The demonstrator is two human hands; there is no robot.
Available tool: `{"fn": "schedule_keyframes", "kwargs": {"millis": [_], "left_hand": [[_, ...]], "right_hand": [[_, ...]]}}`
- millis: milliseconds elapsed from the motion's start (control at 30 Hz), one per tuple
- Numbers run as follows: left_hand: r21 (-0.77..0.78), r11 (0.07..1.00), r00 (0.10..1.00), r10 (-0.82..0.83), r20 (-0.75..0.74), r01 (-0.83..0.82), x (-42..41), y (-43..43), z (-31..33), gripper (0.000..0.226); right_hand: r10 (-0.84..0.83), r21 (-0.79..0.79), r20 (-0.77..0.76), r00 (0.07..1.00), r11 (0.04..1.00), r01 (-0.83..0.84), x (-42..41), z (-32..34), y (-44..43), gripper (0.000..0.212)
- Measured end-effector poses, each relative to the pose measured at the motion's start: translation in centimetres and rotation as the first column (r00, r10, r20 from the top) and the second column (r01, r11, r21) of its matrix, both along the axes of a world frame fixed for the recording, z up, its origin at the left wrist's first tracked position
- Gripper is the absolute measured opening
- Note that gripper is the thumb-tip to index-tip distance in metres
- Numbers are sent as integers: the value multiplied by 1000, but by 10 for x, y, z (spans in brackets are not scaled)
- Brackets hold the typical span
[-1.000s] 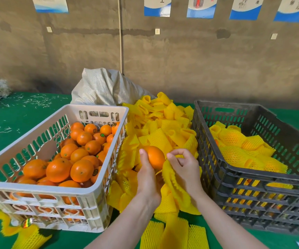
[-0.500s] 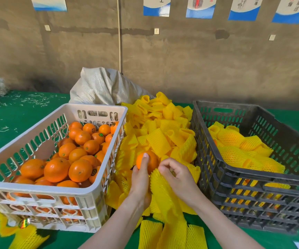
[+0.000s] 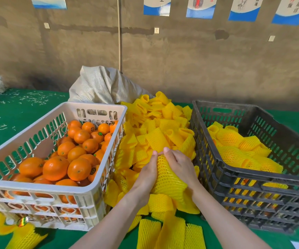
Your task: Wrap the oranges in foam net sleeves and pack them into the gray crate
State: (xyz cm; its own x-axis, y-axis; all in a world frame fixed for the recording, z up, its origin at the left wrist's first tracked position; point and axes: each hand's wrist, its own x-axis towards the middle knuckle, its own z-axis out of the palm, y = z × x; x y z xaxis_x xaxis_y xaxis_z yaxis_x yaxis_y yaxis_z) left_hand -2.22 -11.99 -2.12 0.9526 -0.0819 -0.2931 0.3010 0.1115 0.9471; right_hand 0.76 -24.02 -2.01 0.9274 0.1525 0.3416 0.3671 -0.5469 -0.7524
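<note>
Both hands meet over the pile of yellow foam net sleeves (image 3: 155, 130) between the two crates. My left hand (image 3: 147, 174) and my right hand (image 3: 178, 163) grip one yellow sleeve (image 3: 166, 178) from either side; it bulges round an orange, which shows only as a darker tint through the mesh. The white crate (image 3: 94, 189) on the left holds several bare oranges (image 3: 78, 151). On the right, the gray crate (image 3: 222, 168) holds several wrapped oranges (image 3: 235, 153).
A grey woven sack (image 3: 100, 85) lies behind the sleeve pile against the concrete wall. Loose sleeves (image 3: 170, 232) lie on the green table near me, and another one (image 3: 23, 236) sits by the white crate's front corner. White shreds (image 3: 28, 99) scatter the far left.
The orange was bare between my hands a second ago; the sleeve has been drawn up over it and now covers it. Both hands sit lower and closer together.
</note>
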Motion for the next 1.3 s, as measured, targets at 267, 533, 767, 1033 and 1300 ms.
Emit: {"fn": "schedule_keyframes", "kwargs": {"millis": [267,533,767,1033,1300], "left_hand": [[-124,990,998,69,12,-67,-15,-8,-9,70],[92,911,902,375,215,-401,-20,-14,-23,45],[-79,936,903,351,249,-343,-11,-1,-12,48],[-87,957,941,287,179,-276,3,11,-9,59],[-135,989,992,42,-118,-58,5,19,2,51]], "right_hand": [[-50,246,-233,971,963,109,-2,0,4,47],[-108,470,-393,913,830,301,-7,-4,12,47],[115,583,-714,691,643,496,-10,2,11,20],[260,671,-696,669,568,477,-15,4,21,20],[149,659,-612,777,639,396,-11,8,13,25]]}}
